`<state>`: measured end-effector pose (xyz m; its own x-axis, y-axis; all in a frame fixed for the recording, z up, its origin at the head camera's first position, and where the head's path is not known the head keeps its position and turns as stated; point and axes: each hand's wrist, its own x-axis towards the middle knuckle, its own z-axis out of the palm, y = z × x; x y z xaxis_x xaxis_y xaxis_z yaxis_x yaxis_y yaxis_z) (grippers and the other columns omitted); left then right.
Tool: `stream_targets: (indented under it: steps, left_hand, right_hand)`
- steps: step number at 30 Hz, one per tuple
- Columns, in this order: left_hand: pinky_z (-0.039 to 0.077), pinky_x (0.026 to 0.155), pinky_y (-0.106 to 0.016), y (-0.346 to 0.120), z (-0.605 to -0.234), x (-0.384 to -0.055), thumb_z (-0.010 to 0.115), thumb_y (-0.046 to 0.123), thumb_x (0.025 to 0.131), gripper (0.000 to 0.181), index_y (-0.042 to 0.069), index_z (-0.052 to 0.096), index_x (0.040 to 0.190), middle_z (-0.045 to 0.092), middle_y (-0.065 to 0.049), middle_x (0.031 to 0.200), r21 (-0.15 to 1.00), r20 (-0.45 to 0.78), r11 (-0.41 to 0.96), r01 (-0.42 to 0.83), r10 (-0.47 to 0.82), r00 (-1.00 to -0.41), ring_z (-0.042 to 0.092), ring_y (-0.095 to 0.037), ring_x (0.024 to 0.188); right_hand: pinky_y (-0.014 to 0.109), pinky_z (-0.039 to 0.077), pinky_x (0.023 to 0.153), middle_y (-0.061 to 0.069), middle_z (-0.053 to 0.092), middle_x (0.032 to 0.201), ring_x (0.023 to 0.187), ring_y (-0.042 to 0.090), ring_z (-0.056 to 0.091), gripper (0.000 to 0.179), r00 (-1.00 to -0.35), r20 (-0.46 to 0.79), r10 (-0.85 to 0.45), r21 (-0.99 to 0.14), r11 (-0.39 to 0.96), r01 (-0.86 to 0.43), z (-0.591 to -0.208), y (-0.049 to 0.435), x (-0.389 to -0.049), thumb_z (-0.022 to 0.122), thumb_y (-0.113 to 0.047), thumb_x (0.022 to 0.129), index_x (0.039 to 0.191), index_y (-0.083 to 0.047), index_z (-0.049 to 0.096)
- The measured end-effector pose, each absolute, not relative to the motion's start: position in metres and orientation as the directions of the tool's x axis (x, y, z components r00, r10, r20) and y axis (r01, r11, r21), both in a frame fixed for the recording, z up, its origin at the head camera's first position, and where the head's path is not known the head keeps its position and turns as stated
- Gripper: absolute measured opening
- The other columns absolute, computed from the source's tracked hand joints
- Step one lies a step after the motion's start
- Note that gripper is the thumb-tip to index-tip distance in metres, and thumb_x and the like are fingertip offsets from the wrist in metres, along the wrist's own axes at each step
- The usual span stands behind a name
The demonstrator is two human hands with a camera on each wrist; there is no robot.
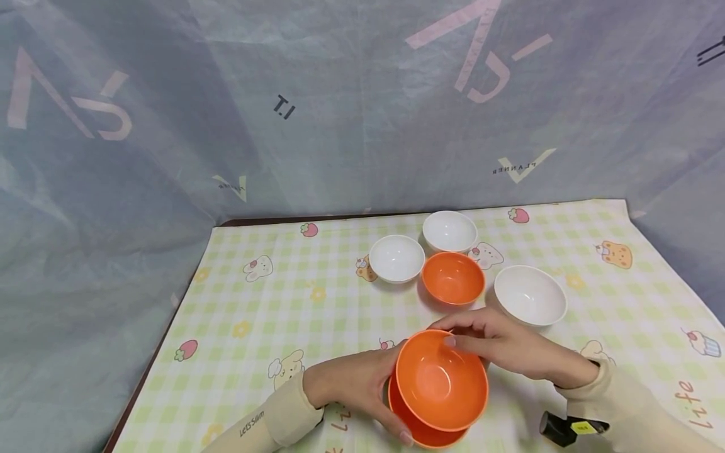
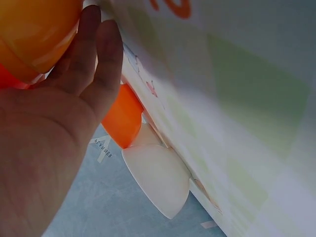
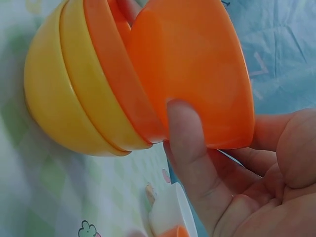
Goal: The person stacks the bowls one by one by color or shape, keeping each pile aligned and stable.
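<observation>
An orange bowl sits tilted over a stack of bowls near the front of the table. My right hand pinches this upper bowl at its far right rim, thumb inside and fingers outside. Below it, the right wrist view shows another orange bowl nested in two yellow bowls. My left hand holds the stack from the left, its thumb at the near side and its fingers curved along the far side. In the left wrist view those fingers lie against a yellow bowl's outside.
Beyond the hands stand three white bowls and one more orange bowl; the nearest white bowl is just past my right hand. A checked cloth covers the table. A grey-blue curtain hangs behind its back edge.
</observation>
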<state>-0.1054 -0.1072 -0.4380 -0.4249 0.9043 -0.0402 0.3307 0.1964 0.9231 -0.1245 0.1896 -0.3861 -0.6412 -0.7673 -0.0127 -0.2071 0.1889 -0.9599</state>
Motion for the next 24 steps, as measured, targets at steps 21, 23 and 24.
stream_targets:
  steps: [21,23,24]
  left_hand:
    - [0.035,0.123,-0.029,-0.1074,-0.4385,-0.1060,0.099,0.019,0.079,0.112,0.030,0.026,0.163,0.049,0.015,0.155,0.927,-0.014,0.170,0.335,0.907,-0.421,0.049,-0.002,0.140]
    - [0.036,0.122,-0.029,-0.1073,-0.4389,-0.1063,0.099,0.018,0.078,0.112,0.029,0.026,0.162,0.049,0.014,0.155,0.927,-0.004,0.161,0.339,0.908,-0.420,0.049,-0.002,0.140]
    - [0.036,0.122,-0.029,-0.1073,-0.4390,-0.1065,0.100,0.017,0.077,0.113,0.029,0.027,0.162,0.049,0.014,0.155,0.928,0.000,0.157,0.339,0.908,-0.420,0.050,-0.002,0.140]
  right_hand:
    - [0.028,0.055,0.094,0.000,0.074,0.125,0.111,0.017,0.068,0.030,-0.636,0.033,-0.771,-0.924,0.218,-0.313,-0.3878,0.1812,-0.1199,0.062,-0.007,0.107,0.132,-0.019,0.075]
    - [0.029,0.054,0.097,-0.002,0.074,0.126,0.114,0.017,0.067,0.032,-0.627,0.066,-0.776,-0.911,0.210,-0.356,-0.3892,0.1798,-0.1193,0.062,-0.005,0.106,0.130,-0.020,0.076]
    - [0.030,0.054,0.098,-0.002,0.073,0.126,0.115,0.017,0.067,0.032,-0.621,0.084,-0.780,-0.903,0.204,-0.378,-0.3904,0.1793,-0.1192,0.063,-0.004,0.105,0.130,-0.020,0.076]
